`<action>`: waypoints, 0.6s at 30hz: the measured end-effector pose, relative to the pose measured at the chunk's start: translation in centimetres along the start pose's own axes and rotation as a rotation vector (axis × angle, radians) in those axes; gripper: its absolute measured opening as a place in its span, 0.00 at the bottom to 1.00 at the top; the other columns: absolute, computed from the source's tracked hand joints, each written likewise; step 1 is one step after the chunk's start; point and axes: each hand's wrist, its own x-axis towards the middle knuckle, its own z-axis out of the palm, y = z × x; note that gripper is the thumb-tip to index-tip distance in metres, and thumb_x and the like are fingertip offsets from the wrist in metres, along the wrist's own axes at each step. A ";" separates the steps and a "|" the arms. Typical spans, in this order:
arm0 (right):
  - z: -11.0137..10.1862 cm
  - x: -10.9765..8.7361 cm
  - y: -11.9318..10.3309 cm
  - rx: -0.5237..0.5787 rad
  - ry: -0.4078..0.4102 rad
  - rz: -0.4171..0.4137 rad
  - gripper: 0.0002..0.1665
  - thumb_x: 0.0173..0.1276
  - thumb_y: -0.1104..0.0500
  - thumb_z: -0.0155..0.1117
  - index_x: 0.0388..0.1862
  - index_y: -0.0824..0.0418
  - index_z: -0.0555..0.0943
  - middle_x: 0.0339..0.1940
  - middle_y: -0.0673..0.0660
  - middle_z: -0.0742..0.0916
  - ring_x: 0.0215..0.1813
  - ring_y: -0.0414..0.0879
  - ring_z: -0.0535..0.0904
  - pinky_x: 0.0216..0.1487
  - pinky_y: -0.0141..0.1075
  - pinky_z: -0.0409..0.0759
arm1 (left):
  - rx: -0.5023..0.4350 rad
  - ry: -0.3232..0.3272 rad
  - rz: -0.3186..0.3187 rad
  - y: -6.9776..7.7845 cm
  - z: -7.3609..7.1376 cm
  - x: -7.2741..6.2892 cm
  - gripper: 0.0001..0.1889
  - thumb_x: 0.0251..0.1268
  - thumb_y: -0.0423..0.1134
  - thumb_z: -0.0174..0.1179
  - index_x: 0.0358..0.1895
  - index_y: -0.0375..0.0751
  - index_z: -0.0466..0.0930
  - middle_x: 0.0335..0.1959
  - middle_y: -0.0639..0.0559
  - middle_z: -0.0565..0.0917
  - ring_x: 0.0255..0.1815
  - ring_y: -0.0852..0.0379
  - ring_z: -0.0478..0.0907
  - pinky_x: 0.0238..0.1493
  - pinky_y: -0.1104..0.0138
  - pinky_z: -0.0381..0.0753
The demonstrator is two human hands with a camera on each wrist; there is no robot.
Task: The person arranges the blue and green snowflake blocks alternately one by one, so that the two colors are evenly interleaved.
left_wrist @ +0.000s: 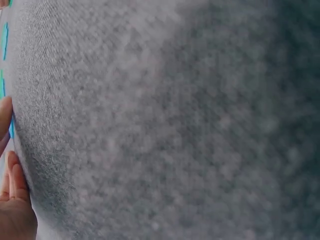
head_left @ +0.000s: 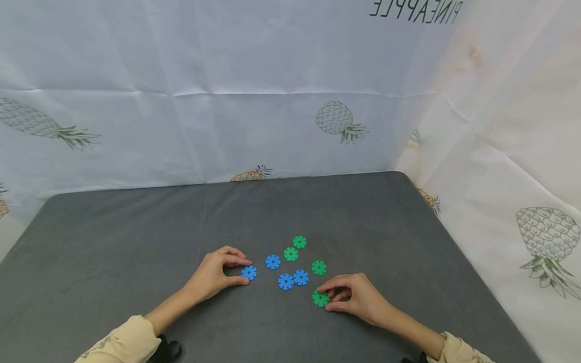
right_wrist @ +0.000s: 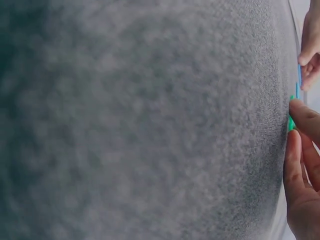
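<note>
Between thumb and fingers of my left hand (head_left: 218, 270) is a blue notched disc (head_left: 249, 273), held at its edge at the left end of the group. My right hand (head_left: 358, 298) pinches a green notched disc (head_left: 320, 298) at the near right. Two blue discs, one (head_left: 286, 281) beside the other (head_left: 301, 277), lie edge to edge between the hands, with a third blue disc (head_left: 272, 262) behind them. Farther back, two green discs (head_left: 291, 254) sit close together. A single green disc (head_left: 318, 267) lies just beyond my right hand. Both wrist views catch the fingers only at the frame's edge.
A grey cloth-covered table (head_left: 126, 239) spreads under everything. Behind it hangs a white curtain (head_left: 244, 52) printed with pineapples, which continues down the right side. Dark wrist straps (head_left: 166, 351) show at the sleeves.
</note>
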 end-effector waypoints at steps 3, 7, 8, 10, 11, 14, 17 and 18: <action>0.0 0.0 0.2 -0.012 0.003 0.001 0.19 0.52 0.70 0.74 0.45 0.67 0.85 0.40 0.60 0.86 0.38 0.48 0.82 0.36 0.33 0.84 | -0.004 -0.009 0.042 -0.3 0.0 0.1 0.15 0.49 0.39 0.74 0.43 0.42 0.88 0.45 0.51 0.80 0.46 0.51 0.77 0.47 0.59 0.78; -0.1 0.0 0.2 -0.012 0.002 -0.003 0.19 0.52 0.69 0.74 0.46 0.67 0.85 0.41 0.60 0.86 0.38 0.48 0.81 0.36 0.33 0.84 | -0.007 -0.012 0.108 -0.7 -0.1 0.1 0.13 0.50 0.39 0.73 0.42 0.43 0.87 0.45 0.52 0.81 0.44 0.55 0.77 0.44 0.62 0.79; -0.1 0.0 0.2 -0.013 0.000 -0.004 0.20 0.52 0.68 0.74 0.47 0.66 0.85 0.41 0.59 0.86 0.38 0.47 0.81 0.36 0.32 0.84 | -0.011 -0.016 0.117 -0.8 -0.2 0.1 0.14 0.50 0.38 0.74 0.42 0.43 0.87 0.45 0.53 0.81 0.44 0.56 0.78 0.44 0.64 0.79; -0.1 0.0 0.0 -0.012 0.000 -0.003 0.21 0.53 0.66 0.75 0.48 0.65 0.84 0.43 0.58 0.85 0.39 0.46 0.81 0.36 0.32 0.84 | -0.017 -0.024 0.129 -0.9 -0.3 0.1 0.16 0.50 0.38 0.74 0.44 0.42 0.86 0.44 0.53 0.81 0.42 0.58 0.78 0.43 0.65 0.80; -0.1 0.0 -0.1 -0.010 0.000 -0.002 0.22 0.52 0.66 0.75 0.49 0.65 0.84 0.44 0.58 0.85 0.39 0.46 0.81 0.36 0.32 0.84 | -0.019 -0.028 0.132 -0.9 -0.3 0.1 0.17 0.49 0.38 0.74 0.45 0.41 0.86 0.44 0.53 0.81 0.42 0.58 0.78 0.43 0.66 0.80; -0.2 0.1 -0.5 -0.021 0.005 -0.006 0.23 0.52 0.66 0.75 0.49 0.66 0.84 0.44 0.58 0.85 0.38 0.45 0.81 0.35 0.31 0.84 | -0.025 -0.053 0.148 -1.0 -0.3 0.2 0.19 0.51 0.38 0.73 0.48 0.39 0.86 0.45 0.53 0.81 0.43 0.58 0.78 0.44 0.65 0.80; -0.2 0.3 -1.1 -0.045 0.005 -0.012 0.21 0.51 0.70 0.74 0.47 0.69 0.84 0.39 0.60 0.85 0.36 0.47 0.81 0.34 0.32 0.84 | -0.022 -0.070 0.175 -1.0 -0.4 0.3 0.18 0.53 0.39 0.72 0.48 0.38 0.86 0.45 0.51 0.81 0.44 0.55 0.78 0.44 0.63 0.80; -0.3 0.3 -1.3 -0.053 0.005 -0.016 0.21 0.51 0.70 0.74 0.47 0.70 0.84 0.38 0.60 0.85 0.35 0.48 0.81 0.34 0.32 0.84 | -0.026 -0.075 0.181 -1.0 -0.4 0.3 0.18 0.53 0.39 0.72 0.49 0.38 0.86 0.45 0.51 0.81 0.44 0.55 0.78 0.44 0.63 0.80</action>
